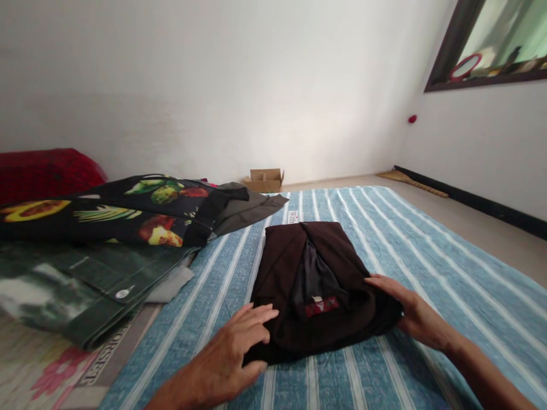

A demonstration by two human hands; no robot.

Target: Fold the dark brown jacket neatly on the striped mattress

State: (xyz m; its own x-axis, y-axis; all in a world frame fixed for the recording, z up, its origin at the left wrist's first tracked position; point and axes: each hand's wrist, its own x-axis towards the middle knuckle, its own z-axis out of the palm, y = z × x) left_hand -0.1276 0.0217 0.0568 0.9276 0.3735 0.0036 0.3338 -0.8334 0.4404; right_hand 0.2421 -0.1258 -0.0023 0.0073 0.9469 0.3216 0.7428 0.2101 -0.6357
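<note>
A dark brown jacket (pixel 282 256) lies folded into a compact bundle on the blue striped bed sheet (pixel 431 296). Its collar end faces me, showing a dark lining (pixel 314 267) and a red label (pixel 321 306). My left hand (pixel 233 353) rests at the jacket's near left corner, fingers spread and touching the cloth. At the right edge, my right hand (pixel 405 307) has its fingers on top of the jacket's shoulder, while its thumb is hidden; whether it pinches the cloth is unclear.
To the left lie a black fruit-print garment (pixel 106 210), a dark green denim garment (pixel 98 285) and a grey-brown garment (pixel 252 210). A red bundle (pixel 47 171) sits behind them. An open cardboard box (pixel 264 181) and a broom (pixel 414 181) are by the walls.
</note>
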